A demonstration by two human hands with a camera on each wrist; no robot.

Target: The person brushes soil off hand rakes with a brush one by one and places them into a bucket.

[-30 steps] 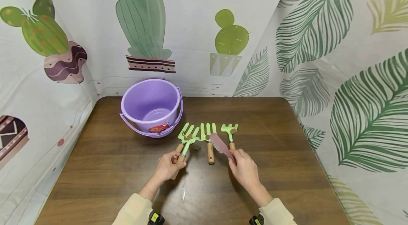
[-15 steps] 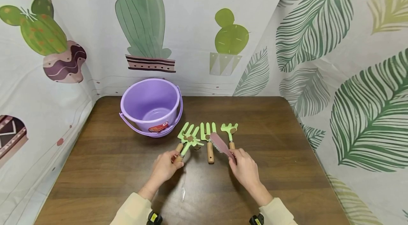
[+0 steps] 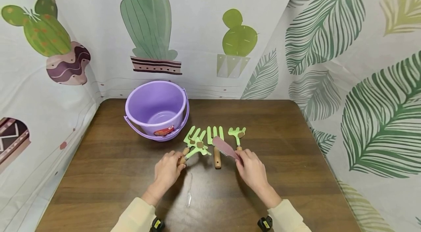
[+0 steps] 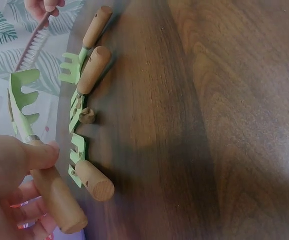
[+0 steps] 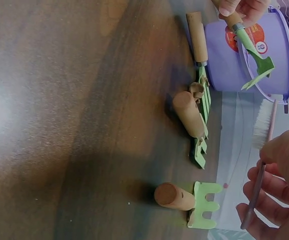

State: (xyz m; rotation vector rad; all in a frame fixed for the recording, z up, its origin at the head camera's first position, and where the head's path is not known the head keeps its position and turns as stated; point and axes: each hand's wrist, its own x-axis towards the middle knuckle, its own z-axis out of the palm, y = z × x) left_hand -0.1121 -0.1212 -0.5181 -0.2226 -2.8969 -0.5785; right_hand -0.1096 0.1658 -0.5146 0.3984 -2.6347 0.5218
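Observation:
My left hand holds a small green hand rake by its wooden handle, raised above the table, tines tilted to the right in the head view. A brown dirt-like patch marks its green head. In my right hand is a pink brush with white bristles, gripped by its thin handle. The brush head is a short way right of the rake, apart from it. Under them lie a green hand fork, another fork partly covered by the brush, and a small rake, all wooden-handled with brown bits.
A purple bucket with its handle lowered stands at the back left of the brown wooden table. Beside the forks sits a brown clump. A shiny clear strip shows nearer the front. Printed cloth hangs behind.
My left hand has shifted slightly left and turned the rake, so its head now points further right and lower. The brush head has swung a little left.

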